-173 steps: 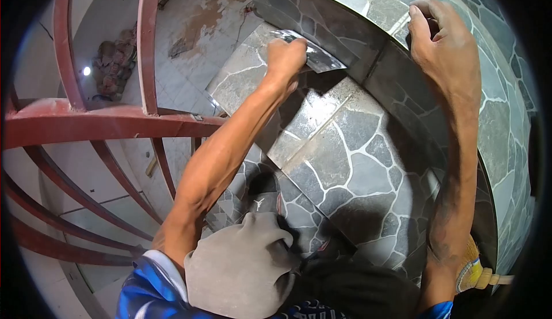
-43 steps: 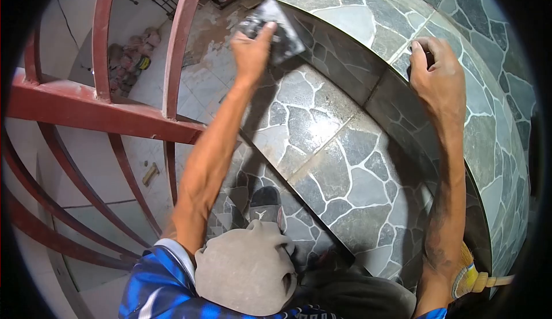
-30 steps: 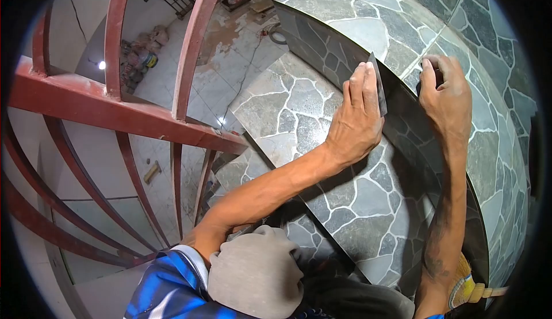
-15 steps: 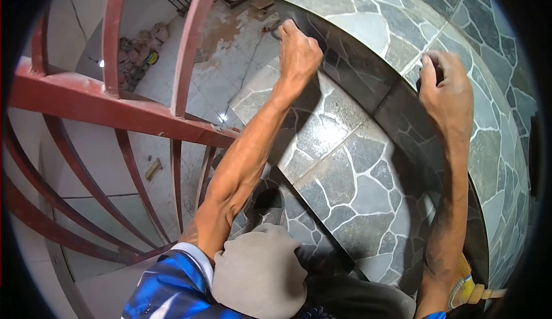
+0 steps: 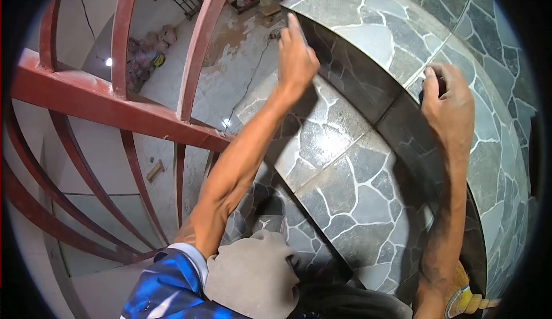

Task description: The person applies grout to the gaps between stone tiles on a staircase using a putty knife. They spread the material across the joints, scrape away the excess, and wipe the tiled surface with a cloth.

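Note:
My left hand (image 5: 296, 60) is at the far left end of the dark glossy riser (image 5: 351, 69). Its index finger stretches toward the corner under the tread edge, while the other fingers look curled. Nothing shows in this hand. My right hand (image 5: 449, 97) is by the edge of the upper stone-patterned tread (image 5: 368, 43), thumb and fingers bent toward each other. Dark shadow fills the gap between them, so whatever they may pinch is hidden. Below the riser lies a lower stone-patterned tread (image 5: 362, 198) with pale joint lines and a bright light reflection.
A red metal railing (image 5: 123, 109) curves along the left. Down on the floor are filled bags (image 5: 146, 54) and a small wooden block (image 5: 154, 170). A straw brush with a yellow binding (image 5: 460, 296) lies by my right forearm. A shoe (image 5: 269, 218) rests on a lower step.
My left index finger has straightened from a bent, pinched pose toward the riser's end. The right hand has stayed almost in place, sitting slightly lower in view. The camera view has shifted a little.

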`<state>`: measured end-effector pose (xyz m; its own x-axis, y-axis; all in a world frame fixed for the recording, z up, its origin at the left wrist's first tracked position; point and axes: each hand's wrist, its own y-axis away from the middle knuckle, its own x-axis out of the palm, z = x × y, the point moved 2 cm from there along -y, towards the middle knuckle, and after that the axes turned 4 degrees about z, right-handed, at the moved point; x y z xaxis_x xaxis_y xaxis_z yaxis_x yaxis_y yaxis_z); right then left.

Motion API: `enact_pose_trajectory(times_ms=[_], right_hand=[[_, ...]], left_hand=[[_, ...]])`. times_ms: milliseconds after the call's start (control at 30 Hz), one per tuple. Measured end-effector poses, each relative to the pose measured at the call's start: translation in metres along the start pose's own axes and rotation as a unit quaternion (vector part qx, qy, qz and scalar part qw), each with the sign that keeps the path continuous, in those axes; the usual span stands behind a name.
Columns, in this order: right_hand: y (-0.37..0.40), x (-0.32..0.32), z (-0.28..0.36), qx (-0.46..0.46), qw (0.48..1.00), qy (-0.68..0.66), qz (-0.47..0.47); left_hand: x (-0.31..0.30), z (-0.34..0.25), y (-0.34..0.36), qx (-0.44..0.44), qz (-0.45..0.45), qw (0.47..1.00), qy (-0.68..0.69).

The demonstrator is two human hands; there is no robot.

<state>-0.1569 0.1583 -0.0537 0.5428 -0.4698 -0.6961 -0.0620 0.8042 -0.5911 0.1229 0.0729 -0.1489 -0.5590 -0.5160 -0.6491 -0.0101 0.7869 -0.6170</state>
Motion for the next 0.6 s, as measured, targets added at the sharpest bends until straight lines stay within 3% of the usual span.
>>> enact_pose_trajectory(times_ms=[67,100,167,233,367,500,567,600], right_hand=[[0.001,-0.001,0.004,0.011,1.0,0.01,0.011],[0.0,0.0,0.006,0.008,1.0,0.004,0.008],[0.001,0.001,0.003,0.003,1.0,0.003,0.002],[0.0,-0.001,0.002,0.012,1.0,0.002,0.008],[0.002,0.0,0.004,-0.002,1.0,0.012,0.008],[0.002,0.0,0.002,0.011,1.0,0.001,0.013],[0.001,0.002,0.004,0.005,1.0,-0.001,0.012],[0.001,0.001,0.002,0.001,1.0,0.002,0.012]], left_hand=[[0.004,0.001,0.001,-0.044,0.043,0.998,0.004],[0.008,-0.01,0.015,0.067,-0.032,0.997,-0.034],[0.006,-0.017,0.008,-0.003,0.013,1.0,-0.024],[0.004,0.002,-0.017,-0.051,-0.025,0.998,-0.038],[0.0,0.001,-0.006,-0.04,0.036,0.998,-0.044],[-0.001,0.028,-0.03,-0.088,0.053,0.994,-0.031],[-0.007,0.009,-0.013,-0.058,0.067,0.996,-0.03],[-0.01,0.008,-0.02,-0.087,0.094,0.991,-0.04]])
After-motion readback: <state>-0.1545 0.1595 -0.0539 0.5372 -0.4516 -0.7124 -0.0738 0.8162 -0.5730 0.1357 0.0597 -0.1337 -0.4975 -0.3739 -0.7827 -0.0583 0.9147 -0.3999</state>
